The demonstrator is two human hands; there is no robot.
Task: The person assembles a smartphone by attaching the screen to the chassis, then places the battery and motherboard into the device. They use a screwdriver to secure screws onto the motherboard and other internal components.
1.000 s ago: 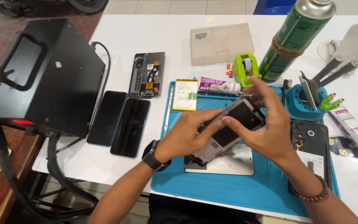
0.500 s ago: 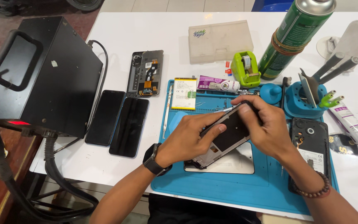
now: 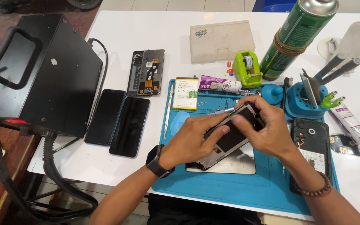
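Both my hands hold a dark phone frame (image 3: 235,134) tilted over the blue work mat (image 3: 226,191). My left hand (image 3: 192,139), with a black watch on its wrist, grips the frame's lower left part, thumb laid across it. My right hand (image 3: 269,131), wearing a bead bracelet, grips the upper right end with its fingers curled over the edge. A pale flat panel (image 3: 234,164) lies on the mat under the frame. A phone battery (image 3: 186,93) rests at the mat's top left corner.
A black box machine (image 3: 42,73) with hoses stands at the left. Two dark phone screens (image 3: 119,121) and an opened phone body (image 3: 146,71) lie beside it. A green spray can (image 3: 298,37), tape dispenser (image 3: 246,68), tool holder (image 3: 309,98), glue tubes and a black back cover (image 3: 312,146) sit at the right.
The phone frame has come down lower toward the mat, and both hands have shifted their grip on it. The view has moved slightly.
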